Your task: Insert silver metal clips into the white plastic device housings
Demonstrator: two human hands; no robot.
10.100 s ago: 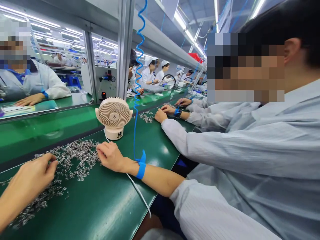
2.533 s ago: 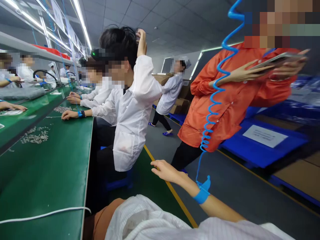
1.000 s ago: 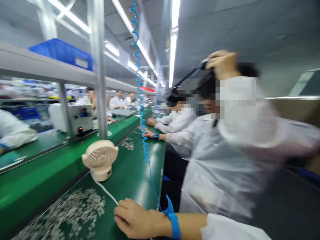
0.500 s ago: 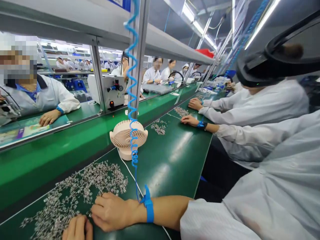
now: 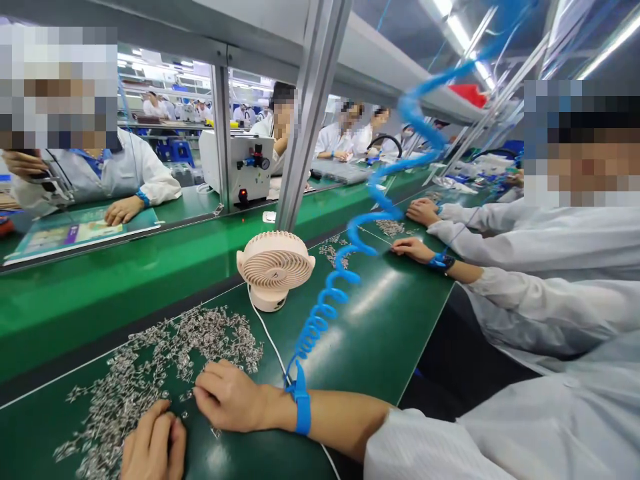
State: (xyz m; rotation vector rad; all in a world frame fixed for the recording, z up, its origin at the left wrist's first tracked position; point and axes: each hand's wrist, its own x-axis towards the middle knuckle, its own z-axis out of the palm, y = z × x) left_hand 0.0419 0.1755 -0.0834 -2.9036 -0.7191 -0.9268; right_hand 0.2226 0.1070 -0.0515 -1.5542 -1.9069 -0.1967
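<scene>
Handling the small metal parts [image 5: 210, 333] heaped loosely on the green table [image 5: 360, 363], it seems, we have our left hand [image 5: 156, 448] and right hand [image 5: 231, 398] curled close together at their near edge. Whether either pinches a part, we cannot tell. Separating one next would call for light, precise fingertip control.

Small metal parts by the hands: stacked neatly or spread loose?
Spread loose: the small metal parts lie scattered at mixed angles on the green tabletop, with a few strays near the right hand.
</scene>
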